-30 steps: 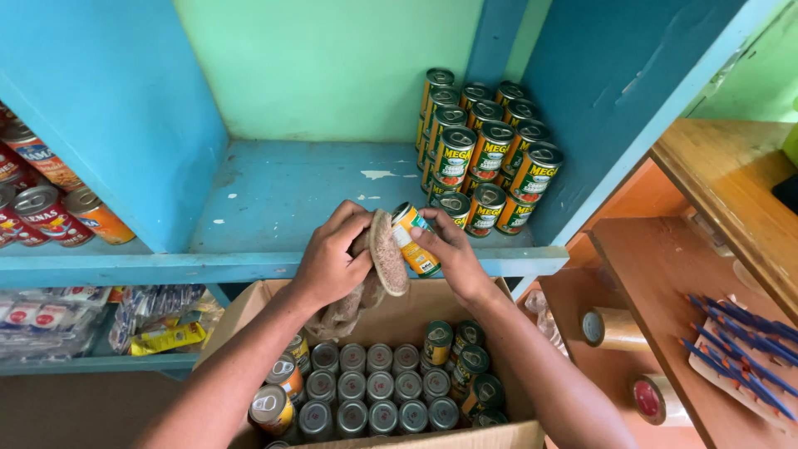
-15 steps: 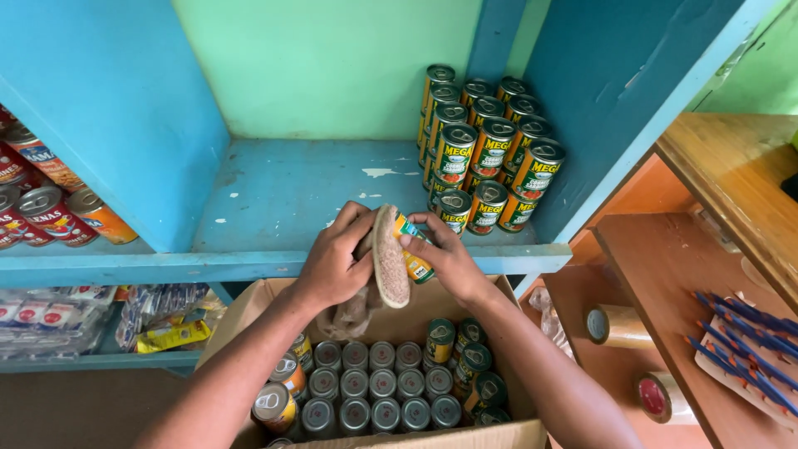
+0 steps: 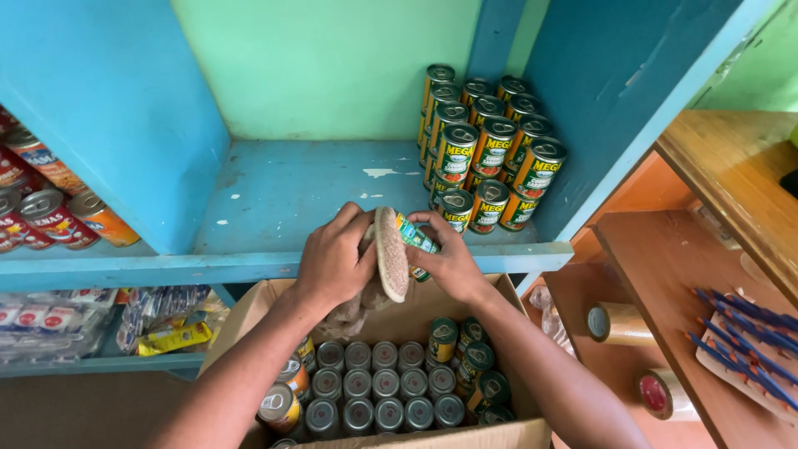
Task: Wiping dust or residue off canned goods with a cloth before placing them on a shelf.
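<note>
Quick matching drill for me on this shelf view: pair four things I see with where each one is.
Things:
1. woven scrub pad
2. green-labelled can
3. stacked green cans
4. rolls of tape

Places:
A. right hand
B. lower wooden shelf at right
C. left hand
D. blue shelf, back right

Pairs: 1-C, 2-A, 3-D, 4-B

Single head-worn view, looking steeply down from close above at a blue painted wooden shelf [image 3: 332,187] and an open brown cardboard box [image 3: 249,303].
</note>
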